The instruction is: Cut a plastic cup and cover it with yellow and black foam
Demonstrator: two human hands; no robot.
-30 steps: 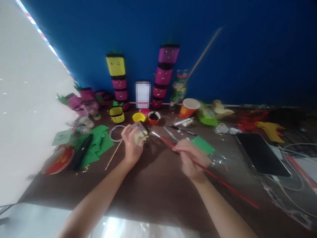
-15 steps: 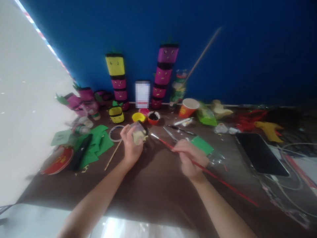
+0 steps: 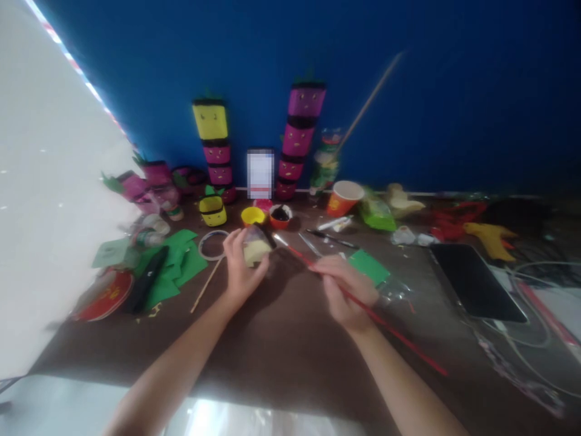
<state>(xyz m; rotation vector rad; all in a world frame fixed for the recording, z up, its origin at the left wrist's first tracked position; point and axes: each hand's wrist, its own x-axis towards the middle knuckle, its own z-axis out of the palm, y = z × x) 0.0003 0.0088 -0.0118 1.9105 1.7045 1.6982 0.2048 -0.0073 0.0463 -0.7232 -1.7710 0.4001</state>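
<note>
Fingers of my left hand (image 3: pixel 242 266) are wrapped round the left side of a small pale yellow cup (image 3: pixel 256 249) with a dark rim, held tilted above the table. My right hand (image 3: pixel 347 287) pinches a long red paintbrush (image 3: pixel 390 327); its pale tip points left, close to the cup's dark rim. Just behind the cup are a yellow pot (image 3: pixel 253 216) and a small red pot (image 3: pixel 280 217) with something dark inside. A roll of tape (image 3: pixel 213 244) lies left of my left hand, with a thin wooden stick (image 3: pixel 206 287) below it.
Stacks of purple and yellow face cups (image 3: pixel 297 139) stand at the blue wall, a phone (image 3: pixel 261 172) between them. Green sheets (image 3: pixel 175 263) lie left. An orange cup (image 3: pixel 345 198), a dark tablet (image 3: pixel 481 281), a yellow glue gun (image 3: pixel 492 239) and cables are on the right.
The brush in my right hand has shifted slightly left, its rear end moving furthest. My left thumb has spread a little away from the cup, and the cup has turned slightly.
</note>
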